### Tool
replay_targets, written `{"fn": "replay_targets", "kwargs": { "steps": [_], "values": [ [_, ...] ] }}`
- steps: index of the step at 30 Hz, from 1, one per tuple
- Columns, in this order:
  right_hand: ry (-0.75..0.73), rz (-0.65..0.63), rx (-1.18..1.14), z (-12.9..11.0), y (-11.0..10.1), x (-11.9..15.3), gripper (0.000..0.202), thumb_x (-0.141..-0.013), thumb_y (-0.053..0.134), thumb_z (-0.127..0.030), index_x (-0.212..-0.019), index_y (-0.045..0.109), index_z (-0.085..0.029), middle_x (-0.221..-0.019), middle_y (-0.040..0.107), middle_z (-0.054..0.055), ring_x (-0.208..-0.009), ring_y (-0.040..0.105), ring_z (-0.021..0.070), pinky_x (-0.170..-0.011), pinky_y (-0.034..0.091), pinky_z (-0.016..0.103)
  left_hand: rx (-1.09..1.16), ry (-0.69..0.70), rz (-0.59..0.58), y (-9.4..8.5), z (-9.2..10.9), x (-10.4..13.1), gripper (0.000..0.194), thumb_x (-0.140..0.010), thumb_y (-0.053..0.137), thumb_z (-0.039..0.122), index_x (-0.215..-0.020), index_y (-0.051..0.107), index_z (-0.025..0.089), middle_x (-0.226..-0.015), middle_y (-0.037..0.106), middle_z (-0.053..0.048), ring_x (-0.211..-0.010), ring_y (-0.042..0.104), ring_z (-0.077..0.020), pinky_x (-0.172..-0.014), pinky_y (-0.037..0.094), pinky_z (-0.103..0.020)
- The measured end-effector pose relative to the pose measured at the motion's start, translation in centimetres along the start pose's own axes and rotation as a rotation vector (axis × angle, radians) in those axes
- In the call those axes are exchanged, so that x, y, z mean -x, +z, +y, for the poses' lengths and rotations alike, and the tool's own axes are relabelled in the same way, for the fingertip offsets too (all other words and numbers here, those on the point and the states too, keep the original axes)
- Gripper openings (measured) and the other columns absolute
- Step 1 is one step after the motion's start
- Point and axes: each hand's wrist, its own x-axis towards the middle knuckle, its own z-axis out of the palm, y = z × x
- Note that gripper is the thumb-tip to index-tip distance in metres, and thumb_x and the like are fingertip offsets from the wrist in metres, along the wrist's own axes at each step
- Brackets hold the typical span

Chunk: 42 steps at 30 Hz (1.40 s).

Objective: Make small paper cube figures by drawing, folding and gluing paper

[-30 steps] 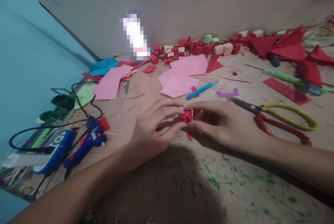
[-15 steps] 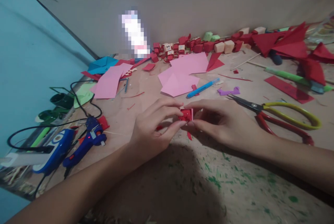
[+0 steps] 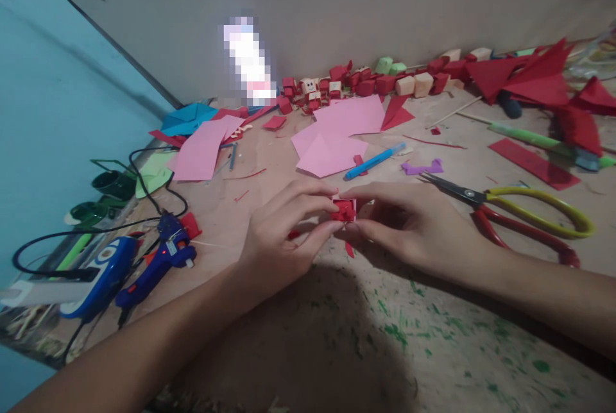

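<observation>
A small red paper box with a pale pink edge sits between my two hands, just above the table. My left hand pinches its left side with thumb and fingers. From the other side, my right hand grips the right edge between thumb and forefinger. The fingers cover part of the box's sides. Close below lies a red paper scrap. Beyond the hands rest a blue pen and a purple paper piece. Scissors with yellow and red handles lie beside my right wrist.
Pink paper sheets lie behind the hands. A row of small paper cubes runs along the wall. On the left are a blue glue gun, its cord and a blue-and-white power strip. A blurred bright screen leans at the back.
Both hands keep the same grip on the small box. Its open side seems to have tilted very slightly; everything else looks unchanged.
</observation>
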Motion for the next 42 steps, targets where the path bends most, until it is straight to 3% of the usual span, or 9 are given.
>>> {"fn": "replay_targets", "kwargs": {
  "steps": [4, 9, 12, 19, 31, 42],
  "values": [
    [-0.016, 0.023, 0.007, 0.02, 0.11, 0.02, 0.024, -0.092, 0.067, -0.023, -0.115, 0.072, -0.02, -0.062, 0.07, -0.005, -0.051, 0.061, 0.009, -0.049, 0.047, 0.019, 0.101, -0.073, -0.011, -0.12, 0.16, -0.17, 0.025, -0.081, 0.079, 0.014, -0.105, 0.069, 0.015, -0.112, 0.071, -0.012, -0.108, 0.067, -0.022, -0.094, 0.057, -0.036],
    [-0.068, 0.076, 0.08, 0.05, 0.07, 0.12, 0.034, -0.091, 0.066, -0.019, -0.125, 0.07, -0.022, -0.066, 0.072, -0.004, -0.053, 0.061, 0.0097, -0.05, 0.046, 0.02, 0.449, -0.427, -0.073, -0.2, 0.36, -0.21, 0.023, -0.092, 0.067, 0.021, -0.115, 0.067, 0.018, -0.119, 0.066, -0.009, -0.103, 0.068, -0.0199, -0.086, 0.06, -0.033],
    [-0.079, 0.082, 0.12, 0.07, 0.0, 0.14, 0.04, -0.09, 0.066, -0.016, -0.13, 0.069, -0.023, -0.071, 0.073, -0.003, -0.053, 0.059, 0.0088, -0.049, 0.044, 0.019, 0.561, -0.532, -0.107, -0.14, 0.21, -0.23, 0.026, -0.09, 0.069, 0.023, -0.116, 0.066, 0.018, -0.113, 0.068, -0.007, -0.096, 0.07, -0.0188, -0.085, 0.06, -0.032],
    [-0.035, 0.064, 0.053, 0.3, 0.1, 0.18, 0.047, -0.088, 0.064, -0.007, -0.131, 0.067, -0.023, -0.067, 0.069, -0.005, -0.055, 0.061, 0.0103, -0.051, 0.047, 0.02, 0.631, -0.493, -0.125, 0.16, 0.15, -0.14, 0.035, -0.083, 0.076, 0.016, -0.117, 0.068, 0.021, -0.111, 0.071, -0.005, -0.097, 0.071, -0.0177, -0.086, 0.061, -0.028],
    [-0.068, 0.006, 0.121, -0.52, -0.25, -0.16, 0.043, -0.092, 0.067, -0.027, -0.135, 0.066, -0.022, -0.08, 0.074, 0.0, -0.067, 0.063, 0.015, -0.06, 0.049, 0.026, 0.493, -0.491, -0.056, 0.45, -0.07, 0.02, 0.026, -0.084, 0.072, 0.012, -0.109, 0.068, 0.018, -0.11, 0.071, -0.007, -0.095, 0.072, -0.0178, -0.084, 0.063, -0.03],
    [-0.07, 0.042, 0.151, -0.11, -0.22, 0.01, 0.033, -0.095, 0.064, -0.028, -0.126, 0.07, -0.021, -0.082, 0.077, 0.002, -0.068, 0.066, 0.0161, -0.059, 0.05, 0.026, 0.496, -0.485, -0.061, 0.66, -0.08, 0.0, 0.025, -0.084, 0.074, 0.011, -0.107, 0.07, 0.018, -0.106, 0.071, -0.005, -0.094, 0.071, -0.0156, -0.083, 0.062, -0.026]
  ]
}}
